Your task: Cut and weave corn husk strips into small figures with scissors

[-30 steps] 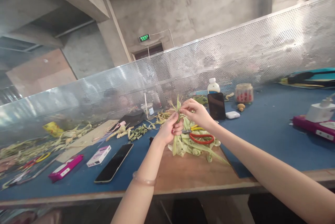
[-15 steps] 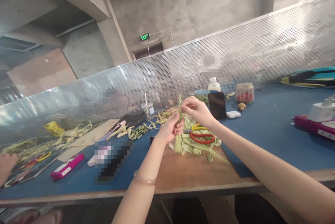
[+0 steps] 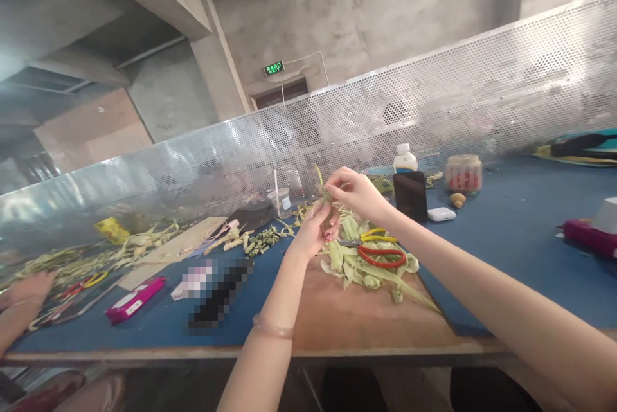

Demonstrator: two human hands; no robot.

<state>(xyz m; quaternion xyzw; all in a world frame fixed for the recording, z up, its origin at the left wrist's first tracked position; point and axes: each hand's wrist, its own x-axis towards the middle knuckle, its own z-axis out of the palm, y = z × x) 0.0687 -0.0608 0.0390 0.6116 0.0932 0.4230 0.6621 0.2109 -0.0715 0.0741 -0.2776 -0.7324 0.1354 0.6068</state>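
Observation:
My left hand (image 3: 318, 227) is closed round a narrow pale-green leaf strip (image 3: 319, 175), which looks like corn husk and sticks up above the fingers. Close beside it, my right hand (image 3: 357, 195) pinches the same piece between thumb and fingertips; the exact grip is partly hidden. Below both hands lies a loose pile of pale-green husk pieces (image 3: 354, 270) on a brown board (image 3: 351, 325). Scissors with one red and one yellow handle (image 3: 383, 262) rest open on that pile.
Behind my right forearm stand a dark phone (image 3: 410, 197), a white bottle (image 3: 405, 159) and a jar (image 3: 463, 174). A white earphone case (image 3: 441, 214) lies nearby. At left are a magenta power strip (image 3: 135, 299), more husks (image 3: 149, 241) and another person's hand (image 3: 31, 290).
Both hands have shifted slightly, and the strip now leans left and shows less above the fingers. The view has moved a little left. At far left the other person's hand reaches further in.

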